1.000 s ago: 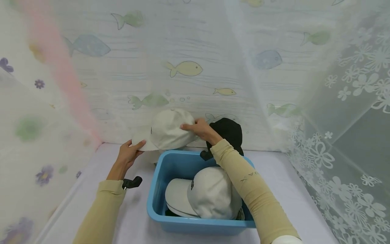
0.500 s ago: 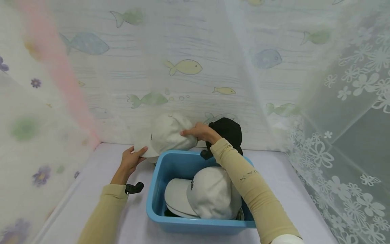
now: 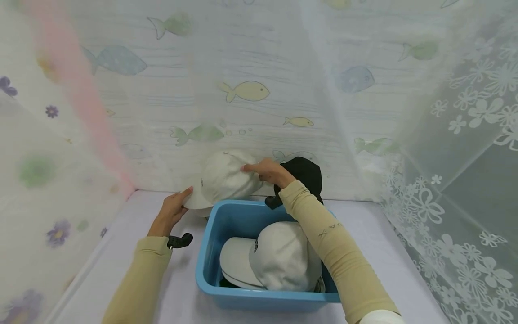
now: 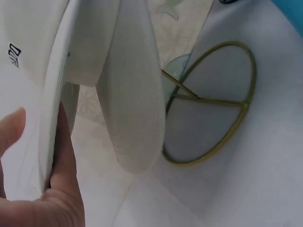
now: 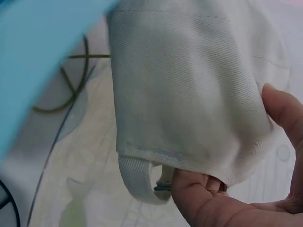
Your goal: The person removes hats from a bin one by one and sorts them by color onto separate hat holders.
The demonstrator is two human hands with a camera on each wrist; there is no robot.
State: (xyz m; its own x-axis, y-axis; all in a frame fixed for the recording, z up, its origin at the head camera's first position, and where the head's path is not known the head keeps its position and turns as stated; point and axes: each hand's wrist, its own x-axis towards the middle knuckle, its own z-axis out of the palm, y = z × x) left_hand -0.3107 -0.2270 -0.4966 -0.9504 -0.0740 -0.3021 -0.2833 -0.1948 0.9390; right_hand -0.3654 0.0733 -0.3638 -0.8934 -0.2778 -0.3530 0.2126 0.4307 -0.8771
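A white baseball cap (image 3: 228, 177) sits over another white cap, whose brim (image 4: 135, 99) shows beneath it in the left wrist view. My left hand (image 3: 171, 209) is at the upper brim, with fingers along its underside and the thumb apart from it. At the back of the crown, my right hand (image 3: 269, 173) pinches the fabric, thumb outside and fingers tucked inside near the strap (image 5: 137, 177). Below the caps stands a gold wire base (image 4: 246, 101); how the caps rest on it is hidden.
A blue bin (image 3: 206, 256) stands in front, with a white cap (image 3: 279, 261) lying inside and something dark under it. Behind the right forearm is a black cap (image 3: 305, 173). Patterned sheer curtains (image 3: 243, 58) enclose the white table (image 3: 154, 283).
The held cap has come down a little onto the other cap. My left thumb, which lay on the brim, has lifted off it. My right hand keeps its hold.
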